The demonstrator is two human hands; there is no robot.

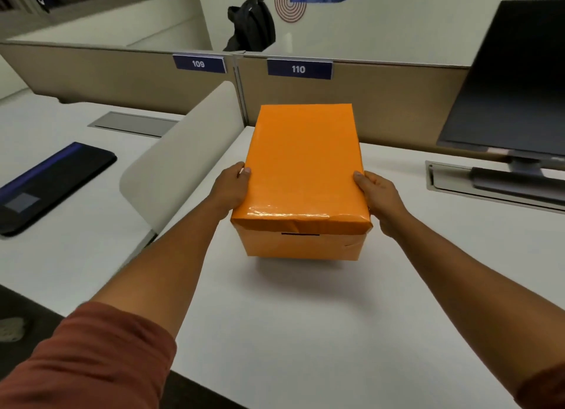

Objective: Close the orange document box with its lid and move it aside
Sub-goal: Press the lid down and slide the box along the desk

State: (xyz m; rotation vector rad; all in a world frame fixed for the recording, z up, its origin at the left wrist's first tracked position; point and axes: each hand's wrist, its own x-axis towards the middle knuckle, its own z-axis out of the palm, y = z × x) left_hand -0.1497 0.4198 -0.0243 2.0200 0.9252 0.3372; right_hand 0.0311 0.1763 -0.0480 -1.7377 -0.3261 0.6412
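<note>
Fingers of the left hand (233,185) and right hand (376,194) clamp opposite sides of the glossy orange paper-wrapped lid (301,161), seated on the orange cardboard document box (301,246) left of the dark flat monitor (516,81). Closing looks done; moving aside remains.

The document box (301,246) and its lid (302,161) are showing glossy orange. The surface (305,317) is looking white, the sleeve (91,356) rust-red, the monitor (513,81) black, the number plates (298,69) navy with white digits.
</note>
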